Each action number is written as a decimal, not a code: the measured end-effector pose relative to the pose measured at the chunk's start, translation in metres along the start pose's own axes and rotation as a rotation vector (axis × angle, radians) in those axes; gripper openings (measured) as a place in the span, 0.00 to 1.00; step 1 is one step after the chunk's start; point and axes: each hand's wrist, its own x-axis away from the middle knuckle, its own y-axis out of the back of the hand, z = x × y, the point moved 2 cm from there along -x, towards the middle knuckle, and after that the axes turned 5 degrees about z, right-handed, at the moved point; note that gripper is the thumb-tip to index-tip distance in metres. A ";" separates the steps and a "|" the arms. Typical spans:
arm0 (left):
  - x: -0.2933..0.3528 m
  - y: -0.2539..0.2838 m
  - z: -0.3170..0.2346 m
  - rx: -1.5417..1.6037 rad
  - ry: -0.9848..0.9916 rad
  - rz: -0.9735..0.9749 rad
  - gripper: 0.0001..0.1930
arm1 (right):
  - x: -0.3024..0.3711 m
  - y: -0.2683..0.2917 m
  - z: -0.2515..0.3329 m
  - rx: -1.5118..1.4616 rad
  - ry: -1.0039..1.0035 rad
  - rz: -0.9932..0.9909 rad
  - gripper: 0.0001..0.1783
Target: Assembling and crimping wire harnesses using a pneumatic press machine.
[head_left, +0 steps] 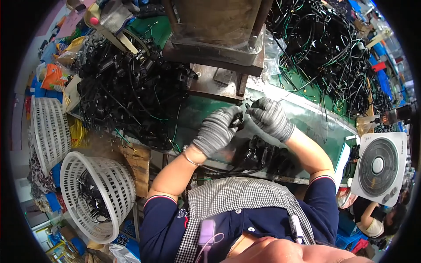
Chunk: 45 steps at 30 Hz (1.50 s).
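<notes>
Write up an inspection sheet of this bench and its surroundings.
Surface: green bench, partly covered.
Job's things: small black part in the left hand.
Clutter: heap of black parts at left.
Hands: both gloved; left closed on the part; right hand bent, hold unclear.
Cables: tangled black cables at upper right.
Surroundings: white basket at lower left holding black pieces; white fan at right.

Angles left forearm (172,179) and right forearm (310,152) forward and inward; curls gloved left hand (218,130) into a grip; bends gloved right hand (272,119) palm-down just beside it.
</notes>
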 end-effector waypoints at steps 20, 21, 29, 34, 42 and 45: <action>-0.007 0.008 0.035 0.578 0.038 -0.472 0.25 | -0.037 0.009 0.006 -0.087 0.300 -0.011 0.26; -0.011 0.010 0.042 0.579 0.053 -0.549 0.25 | -0.043 0.009 0.006 -0.104 0.274 -0.015 0.30; -0.076 0.025 0.082 0.084 0.132 -0.682 0.27 | -0.062 -0.009 -0.003 -0.049 -0.005 0.089 0.40; -0.090 0.025 0.090 0.032 0.207 -0.660 0.19 | -0.043 -0.013 -0.005 -0.080 -0.009 0.064 0.43; -0.094 0.022 0.094 0.086 0.255 -0.601 0.28 | -0.030 -0.015 -0.009 -0.106 -0.026 0.110 0.41; -0.093 0.023 0.091 0.016 0.268 -0.628 0.28 | -0.029 -0.013 -0.006 -0.149 -0.019 0.101 0.39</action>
